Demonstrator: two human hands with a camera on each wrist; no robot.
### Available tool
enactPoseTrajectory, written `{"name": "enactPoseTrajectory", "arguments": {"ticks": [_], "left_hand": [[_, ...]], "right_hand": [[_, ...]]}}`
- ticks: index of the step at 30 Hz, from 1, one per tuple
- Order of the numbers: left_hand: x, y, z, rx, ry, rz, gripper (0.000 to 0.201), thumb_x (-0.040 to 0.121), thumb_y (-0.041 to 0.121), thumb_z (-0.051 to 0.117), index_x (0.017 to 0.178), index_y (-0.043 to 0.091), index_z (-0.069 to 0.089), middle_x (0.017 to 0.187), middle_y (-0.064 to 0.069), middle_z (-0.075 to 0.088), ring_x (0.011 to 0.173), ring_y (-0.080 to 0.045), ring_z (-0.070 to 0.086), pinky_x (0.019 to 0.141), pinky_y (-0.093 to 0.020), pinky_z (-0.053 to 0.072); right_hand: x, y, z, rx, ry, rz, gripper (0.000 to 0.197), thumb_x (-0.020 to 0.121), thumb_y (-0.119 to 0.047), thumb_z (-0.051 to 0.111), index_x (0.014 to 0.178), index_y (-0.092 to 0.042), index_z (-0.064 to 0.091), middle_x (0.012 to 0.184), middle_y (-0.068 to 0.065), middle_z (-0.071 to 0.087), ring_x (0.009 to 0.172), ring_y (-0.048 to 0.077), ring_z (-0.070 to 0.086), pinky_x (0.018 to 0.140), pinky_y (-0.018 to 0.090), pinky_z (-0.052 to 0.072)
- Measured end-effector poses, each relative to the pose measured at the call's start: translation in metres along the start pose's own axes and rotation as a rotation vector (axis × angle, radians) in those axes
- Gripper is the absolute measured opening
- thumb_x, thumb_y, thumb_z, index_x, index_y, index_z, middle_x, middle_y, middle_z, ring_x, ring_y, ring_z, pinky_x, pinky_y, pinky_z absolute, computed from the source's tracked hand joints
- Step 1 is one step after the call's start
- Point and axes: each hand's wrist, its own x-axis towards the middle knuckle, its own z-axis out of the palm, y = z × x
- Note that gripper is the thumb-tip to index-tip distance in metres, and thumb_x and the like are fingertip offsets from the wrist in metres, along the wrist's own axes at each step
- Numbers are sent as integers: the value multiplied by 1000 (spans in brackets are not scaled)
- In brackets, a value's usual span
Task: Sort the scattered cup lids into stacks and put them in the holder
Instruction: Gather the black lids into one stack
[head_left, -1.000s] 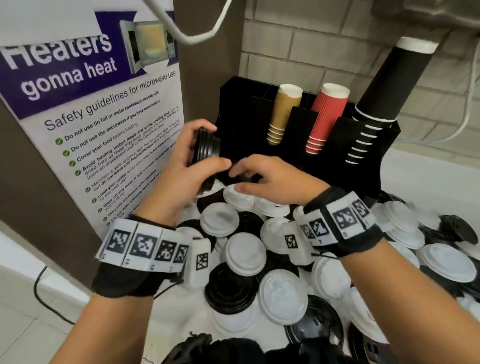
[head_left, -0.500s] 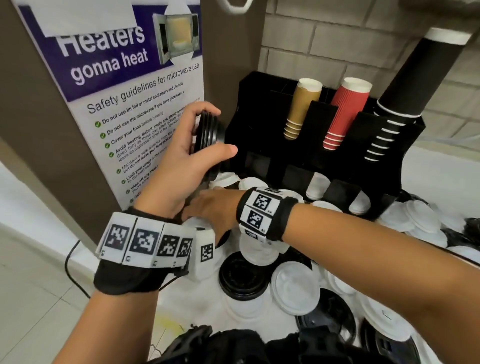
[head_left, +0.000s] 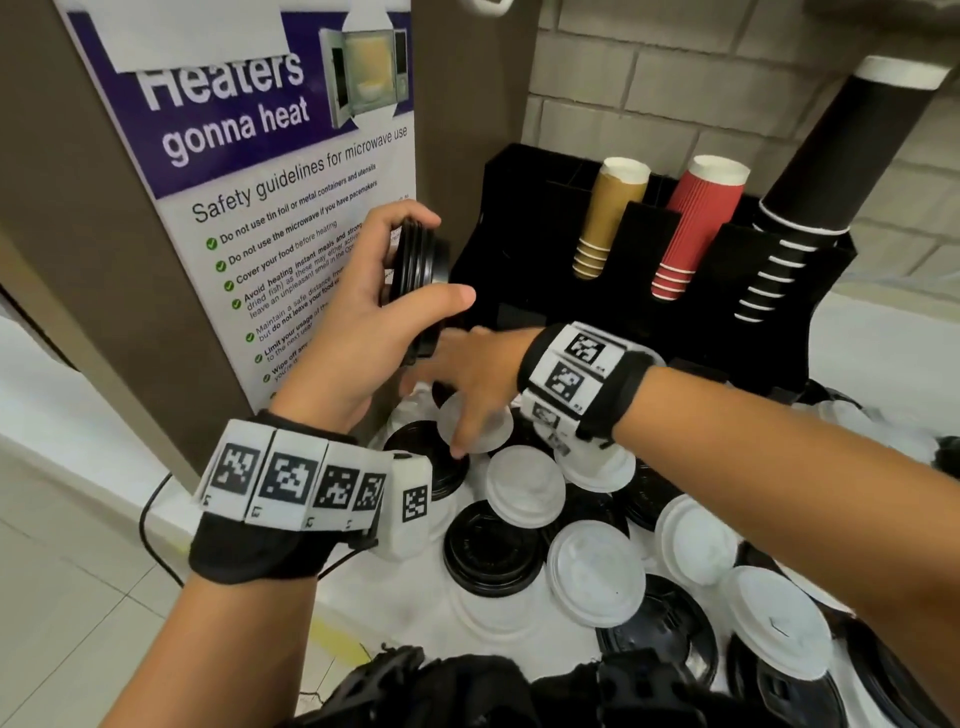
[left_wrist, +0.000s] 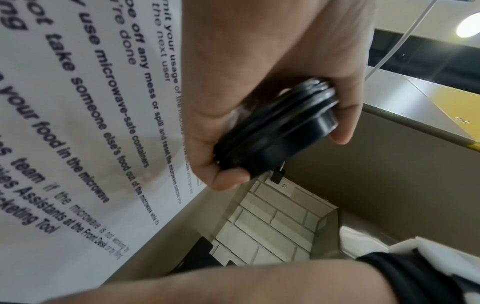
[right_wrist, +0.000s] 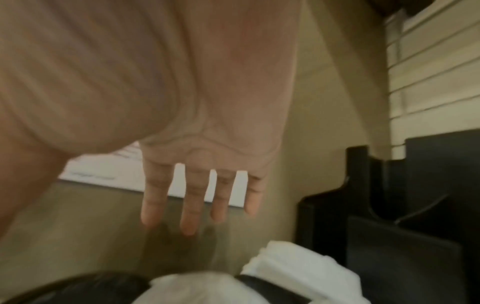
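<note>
My left hand (head_left: 384, 306) grips a short stack of black lids (head_left: 418, 260) on edge, raised beside the poster; the same stack of black lids (left_wrist: 278, 131) sits between thumb and fingers in the left wrist view. My right hand (head_left: 457, 379) reaches across under the left hand, fingers (right_wrist: 189, 205) straight and spread, holding nothing, above the heap of white lids (head_left: 524, 486) and black lids (head_left: 491, 545). The black holder (head_left: 530, 260) stands behind, to the right of the held stack.
The holder carries a brown cup stack (head_left: 605, 218), a red cup stack (head_left: 693, 228) and a tall black cup stack (head_left: 831, 156). A poster (head_left: 270, 208) covers the panel at left. More lids (head_left: 774, 618) spread to the right. A black cable (head_left: 150, 519) hangs off the counter's left edge.
My right hand moved from the holder's front leftward and down under the left hand, over the lids. The left hand keeps the black stack in about the same spot.
</note>
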Motion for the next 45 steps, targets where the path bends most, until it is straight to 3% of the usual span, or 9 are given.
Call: {"name": "enactPoseTrajectory", "arguments": {"ticks": [7,12,17,20,24,27,34,40,45], "left_hand": [[0,-1,1,-13,-13,-23,44,65,36,72,104,44,55,92,13,52,76,1,54,65,-16,47],[-4,-2,3,-27,-17,-47,44,65,37,72,104,42,54,95,9,50,77,-1,54,68,-19,48],[-7,0,10,-50,-18,-63,44,65,35,70,106,39,53,94,8,50,77,-5,54,67,-25,48],[-9,1,15,-85,-27,-45,46,68,28,69,110,34,50,91,14,54,78,-4,56,69,-25,49],[-11,-5,25,-112,-26,-55,48,78,18,64,121,33,49,102,14,53,94,-4,55,81,-27,48],[-13,-13,33,-171,-46,-78,51,79,27,67,127,35,50,127,4,54,121,-18,55,101,-38,45],[-13,-43,56,-137,46,-229,52,69,42,71,118,47,53,131,8,56,126,-15,53,109,-47,42],[-9,-57,42,-93,141,-337,47,56,50,71,98,60,53,125,1,54,121,-26,55,103,-54,46],[-8,-60,32,-60,185,-347,58,55,54,70,110,56,50,133,-7,48,121,-28,53,83,-39,53]], "right_hand": [[23,-26,25,-187,-99,-128,86,76,-42,76,147,-38,27,140,7,37,133,30,29,102,47,34],[20,-23,26,-83,-29,-124,74,75,-32,75,138,-29,37,135,6,43,126,26,36,99,50,40],[-1,1,18,527,242,-103,68,73,-19,81,132,-11,49,128,7,58,118,21,54,102,36,44],[-21,24,18,737,412,-46,68,75,-19,80,132,-15,43,124,0,56,112,12,54,95,23,46],[-51,48,35,1107,646,-14,54,79,-6,74,122,-20,44,118,11,54,101,27,62,83,32,56],[-63,54,57,1290,753,45,44,84,-5,67,119,-28,51,114,10,55,93,22,64,80,31,58],[-55,55,77,727,741,267,49,85,-17,67,131,-16,51,117,3,44,110,19,52,81,15,41],[-52,37,65,512,412,115,38,84,-23,69,120,-17,62,119,5,55,110,17,52,94,24,39],[-32,16,59,451,271,123,60,75,-46,76,121,-11,59,111,5,64,97,20,59,86,34,50]]}}
